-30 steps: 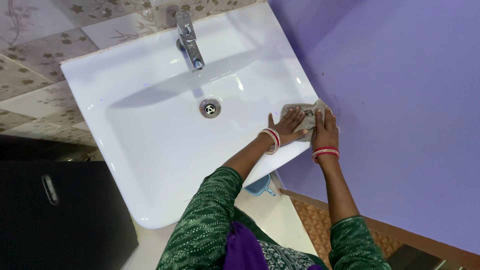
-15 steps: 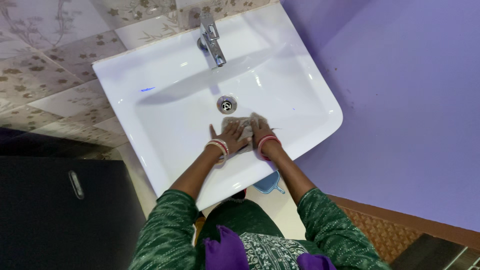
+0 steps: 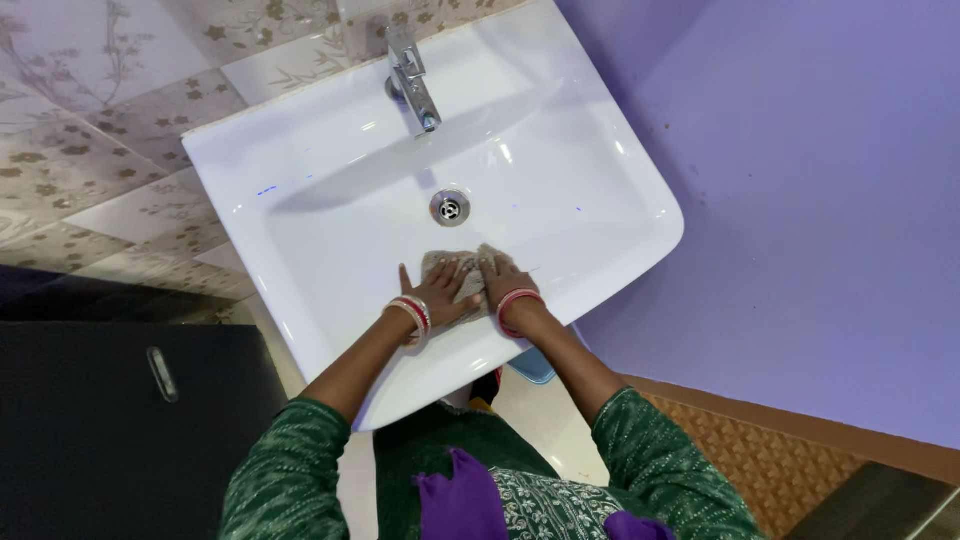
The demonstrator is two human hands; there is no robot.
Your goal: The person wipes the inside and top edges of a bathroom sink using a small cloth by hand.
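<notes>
Two hands on one cloth (image 3: 455,272), both pressed flat, fingers spread, not gripping so much as pinning it down. Left hand (image 3: 437,293) covers the cloth's near-left part, right hand (image 3: 503,283) its right part. Cloth is a grey-brown rag lying on the basin floor of the white sink (image 3: 300,215), just on the near side of the drain (image 3: 450,208), not touching it.

Progress, as a judgement: wiping is mid-way at best. Basin looks glossy and clean throughout, no visible dirt or suds, so I can't tell which zones are wiped. Tap (image 3: 411,80) and the rim by the tiled wall (image 3: 90,150) show no contact. Purple wall (image 3: 820,200) to the right has a few dark specks.
</notes>
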